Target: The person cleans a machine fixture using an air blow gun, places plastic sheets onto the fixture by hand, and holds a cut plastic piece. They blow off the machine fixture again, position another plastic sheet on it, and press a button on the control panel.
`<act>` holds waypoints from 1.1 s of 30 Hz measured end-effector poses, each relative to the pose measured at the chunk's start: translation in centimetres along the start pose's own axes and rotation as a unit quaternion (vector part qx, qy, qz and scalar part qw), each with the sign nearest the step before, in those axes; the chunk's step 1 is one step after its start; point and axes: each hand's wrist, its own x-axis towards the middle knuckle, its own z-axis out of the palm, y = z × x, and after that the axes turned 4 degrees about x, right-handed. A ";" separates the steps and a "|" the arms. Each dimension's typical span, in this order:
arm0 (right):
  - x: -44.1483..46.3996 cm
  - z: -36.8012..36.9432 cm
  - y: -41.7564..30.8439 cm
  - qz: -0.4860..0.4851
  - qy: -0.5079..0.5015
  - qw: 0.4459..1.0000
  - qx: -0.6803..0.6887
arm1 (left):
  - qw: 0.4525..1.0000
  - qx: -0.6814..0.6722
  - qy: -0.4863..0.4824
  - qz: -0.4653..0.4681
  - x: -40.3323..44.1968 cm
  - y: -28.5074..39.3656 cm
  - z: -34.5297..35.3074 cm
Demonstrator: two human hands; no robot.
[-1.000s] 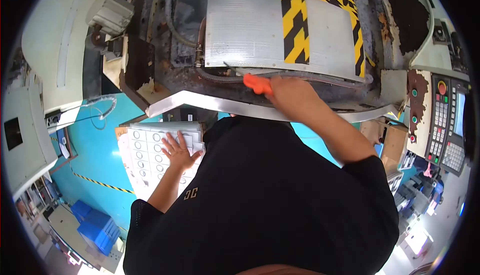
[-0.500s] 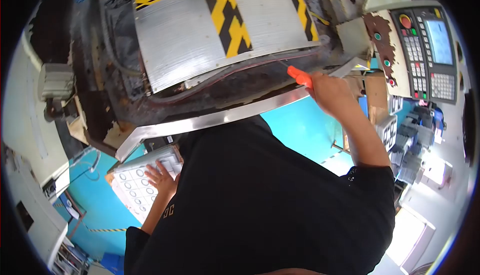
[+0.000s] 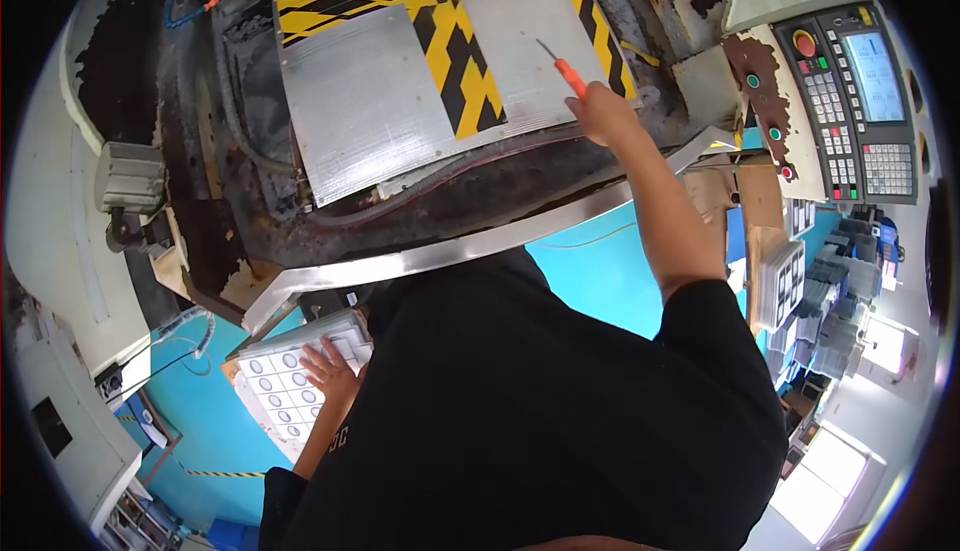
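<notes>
An orange-handled tool [image 3: 570, 78] is gripped in the right hand [image 3: 608, 116], the fingers closed around its handle so that the thin shaft is left clear and pointed away from the body. The tool is held above the right half of a metal cover [image 3: 355, 101]; whether the cover is touched by the tip cannot be told. The right forearm is extended over the machine's bright metal edge [image 3: 400, 265], apparently because the cover is set back behind it. The left hand [image 3: 335, 379] is laid, fingers spread, on a stack of sheets [image 3: 275, 391] printed with circles, where it is probably rested for balance, since nothing is seen to be grasped by it. The cover is bordered and divided by yellow-and-black tape [image 3: 450, 56], presumably applied as a warning.
</notes>
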 end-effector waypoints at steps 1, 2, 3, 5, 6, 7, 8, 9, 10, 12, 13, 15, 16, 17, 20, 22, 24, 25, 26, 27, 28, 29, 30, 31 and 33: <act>1.1 0.6 -0.3 -0.022 0.014 1.000 0.009 | 1.000 -0.007 -0.015 -0.005 0.0 -0.2 0.2; -1.3 3.7 -2.2 -0.196 0.132 0.969 -0.073 | 1.000 -0.013 -0.008 -0.008 0.5 0.3 0.2; -1.8 3.6 -4.4 -0.211 0.089 0.972 -0.048 | 1.000 -0.014 -0.008 -0.009 0.1 0.4 0.3; 5.3 1.8 -1.1 -0.071 0.042 0.994 0.069 | 1.000 -0.007 0.008 -0.001 -0.1 0.1 0.5; 8.0 1.6 -0.1 -0.001 0.018 0.992 0.127 | 1.000 0.003 0.019 0.001 -0.1 -0.2 0.8; 7.9 2.6 -1.1 -0.123 0.052 0.989 0.065 | 0.999 0.011 0.031 0.003 -0.1 -0.5 1.6; 7.8 4.0 -2.3 -0.239 0.087 0.967 0.002 | 0.999 0.019 0.044 0.008 0.1 -0.5 2.4; 6.1 4.9 -5.5 -0.217 0.093 0.971 0.018 | 0.995 0.049 0.083 0.014 0.3 -1.0 4.0; 4.9 5.1 -7.8 -0.196 0.100 0.975 0.035 | 0.996 0.044 0.074 0.010 0.4 -1.0 4.1; 12.2 4.1 -5.1 -0.120 0.114 0.985 0.041 | 0.998 0.035 0.054 0.004 0.5 -1.0 3.6; 14.6 3.5 -3.2 -0.081 0.121 0.988 0.044 | 0.998 0.029 0.050 0.004 0.4 -0.9 3.3; 13.6 -0.4 0.5 0.038 0.124 0.986 0.102 | 0.998 0.029 0.062 -0.001 0.2 -0.7 3.5; 13.1 -1.5 2.3 0.061 0.102 0.988 0.098 | 0.997 0.029 0.067 -0.004 0.2 -0.6 3.5; 12.9 -1.9 4.2 0.076 0.102 0.989 0.077 | 0.998 0.028 0.053 -0.006 0.0 -0.4 3.0; 9.5 -2.0 7.0 0.088 0.160 0.983 0.008 | 1.000 0.006 0.017 -0.018 -0.2 0.3 1.4; 5.7 -2.4 7.9 0.070 0.136 0.987 -0.041 | 0.990 0.085 0.103 -0.035 0.4 -0.2 4.7; 1.0 -2.3 8.4 0.069 0.114 0.989 -0.071 | 0.998 0.030 0.030 -0.048 -0.1 0.8 1.9; -1.5 -1.9 8.6 0.075 0.105 0.989 -0.078 | 0.998 0.030 0.030 -0.049 -0.5 0.9 1.7; -3.9 -1.8 8.5 0.078 0.098 0.988 -0.085 | 0.998 0.027 0.032 -0.051 -0.6 1.0 1.6; -6.6 -1.6 7.7 0.078 0.075 0.989 -0.099 | 0.997 0.022 0.038 -0.056 -0.4 1.2 1.5; -9.6 -1.4 6.6 0.077 0.053 0.989 -0.112 | 0.992 0.067 0.095 -0.050 -0.2 1.0 2.5; -11.1 -1.3 6.2 0.075 0.031 0.989 -0.126 | 0.981 0.109 0.153 -0.044 0.1 0.7 4.1; -10.9 -1.4 7.3 0.084 0.031 0.988 -0.127 | 0.965 0.150 0.211 -0.040 0.1 1.1 3.7; -10.0 -1.5 9.7 0.091 0.031 0.987 -0.128 | 0.996 0.046 0.066 -0.050 -0.1 0.7 2.9; -7.4 -2.8 12.8 0.097 0.051 0.990 -0.087 | 0.999 0.007 -0.006 -0.054 -0.2 2.0 -0.9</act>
